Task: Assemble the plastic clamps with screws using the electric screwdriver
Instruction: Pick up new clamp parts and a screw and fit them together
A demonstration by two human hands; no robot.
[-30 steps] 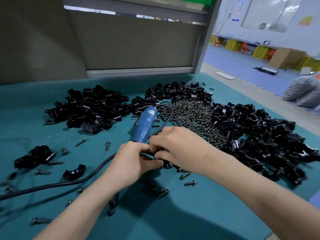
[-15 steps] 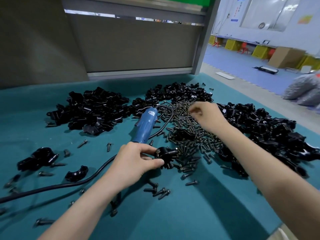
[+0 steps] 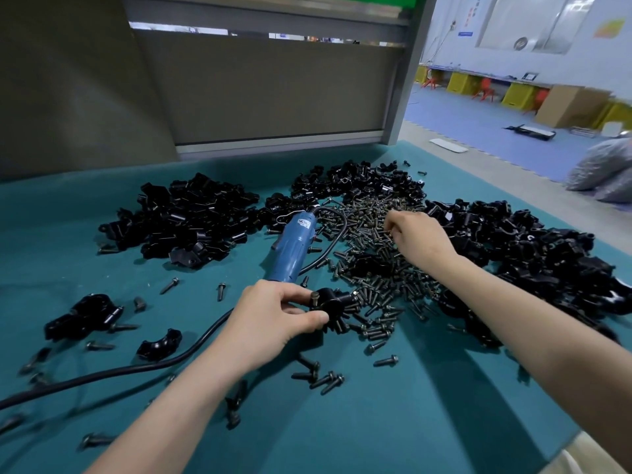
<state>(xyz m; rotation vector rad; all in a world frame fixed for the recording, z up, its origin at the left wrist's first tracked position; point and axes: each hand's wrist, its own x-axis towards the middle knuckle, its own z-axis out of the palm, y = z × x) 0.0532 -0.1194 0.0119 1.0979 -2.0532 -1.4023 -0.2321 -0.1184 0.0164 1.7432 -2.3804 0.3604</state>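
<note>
Step in hand: fetching a screw for a half-assembled clamp, driving not yet started. Left hand (image 3: 270,316) holds the clamp (image 3: 333,304) just above the worktop (image 3: 393,422), at the near edge of the screw pile (image 3: 376,268); thumb below and fingers (image 3: 294,295) on top pinch the black body. One screw head (image 3: 314,296) looks to be standing up out of the clamp by the fingertips; I can't tell whether it is threaded in or only dropped in. Right hand (image 3: 417,237) is out over the far part of the screw pile, fingers (image 3: 393,222) curled down with tips bunched into the screws. Whether a screw is actually pinched there can't be told, since the tips blend into the pile. Electric screwdriver (image 3: 292,249) lies flat on the worktop just beyond the left hand, untouched, its cable (image 3: 136,369) trailing off the left edge. Next move, as a guess: bring one screw back to the clamp's open hole and seat it straight, then free the right hand to take the screwdriver while the left keeps the clamp from twisting. Hard to make out: the clamp's holes and the seam between its halves (all black, glossy), and the screwdriver's bit end, which is hidden behind the left hand. Heaps of black clamp parts left (image 3: 184,217) and right (image 3: 530,248) are too jumbled to say whether they are assembled.
</note>
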